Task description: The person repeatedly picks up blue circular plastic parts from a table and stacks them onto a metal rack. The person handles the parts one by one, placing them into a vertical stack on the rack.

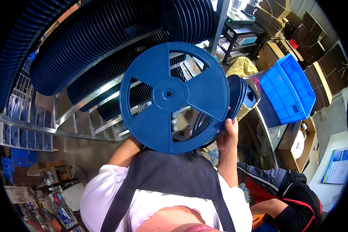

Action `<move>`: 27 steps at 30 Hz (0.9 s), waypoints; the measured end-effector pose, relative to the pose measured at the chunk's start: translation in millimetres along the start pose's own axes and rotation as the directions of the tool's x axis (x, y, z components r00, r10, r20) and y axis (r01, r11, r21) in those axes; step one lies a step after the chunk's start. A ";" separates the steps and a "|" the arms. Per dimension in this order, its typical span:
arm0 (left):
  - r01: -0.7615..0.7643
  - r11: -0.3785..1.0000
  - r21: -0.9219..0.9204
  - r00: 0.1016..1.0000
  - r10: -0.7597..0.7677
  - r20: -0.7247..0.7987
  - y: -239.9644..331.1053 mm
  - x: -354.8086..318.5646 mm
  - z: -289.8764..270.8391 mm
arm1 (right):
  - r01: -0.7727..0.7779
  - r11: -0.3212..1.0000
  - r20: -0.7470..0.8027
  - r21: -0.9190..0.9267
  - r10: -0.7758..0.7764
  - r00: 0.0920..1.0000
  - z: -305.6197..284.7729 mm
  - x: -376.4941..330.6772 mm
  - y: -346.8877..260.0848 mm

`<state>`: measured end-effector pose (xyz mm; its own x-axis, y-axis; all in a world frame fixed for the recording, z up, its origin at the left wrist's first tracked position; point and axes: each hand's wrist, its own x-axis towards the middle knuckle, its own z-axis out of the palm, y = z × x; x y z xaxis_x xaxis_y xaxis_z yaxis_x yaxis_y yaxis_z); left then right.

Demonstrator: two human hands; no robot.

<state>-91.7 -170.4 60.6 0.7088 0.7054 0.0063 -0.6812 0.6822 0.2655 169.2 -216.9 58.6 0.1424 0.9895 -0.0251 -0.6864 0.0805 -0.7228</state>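
Observation:
A large round blue plastic reel (205,91), with a small centre hole and wedge-shaped openings, is held up flat towards me. My right hand (229,133) is closed at its lower right rim, thumb in front and fingers mostly hidden. My left forearm passes behind the reel at the lower left. Through the openings, pale grey-white fingertips of my left hand (174,121) show bent near the hub; they look covered. The rest of that hand is hidden. Several dark discs (239,92) stand edge-on behind the reel's right side, close to my right hand.
Long rows of dark discs (92,42) lie on a metal rack (85,102) at left and ahead. A blue crate (288,91) stands at right, by stacked cardboard (315,36). Another person (294,197) is at lower right. Cluttered shelves (54,193) are at lower left.

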 end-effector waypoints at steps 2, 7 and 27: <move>0.066 0.993 -0.093 0.997 -0.061 0.054 0.6 5.0 -8.7 | -0.082 0.992 -0.070 -0.093 0.076 0.995 8.0 -0.8 -4.9; -0.086 0.991 -0.104 0.958 0.054 -0.282 37.5 -21.3 -57.1 | -0.096 0.994 -0.216 -0.058 0.082 0.973 21.4 -5.8 -3.3; -0.470 0.373 0.800 0.783 0.594 0.183 63.6 40.8 -11.2 | 0.108 0.993 0.045 -0.042 -0.106 0.993 45.9 -18.3 12.7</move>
<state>-108.1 -96.1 67.0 0.1836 0.9226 0.3393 -0.4410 -0.2312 0.8672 125.1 -228.4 81.5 0.1818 0.9798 0.0827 -0.6365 0.1814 -0.7496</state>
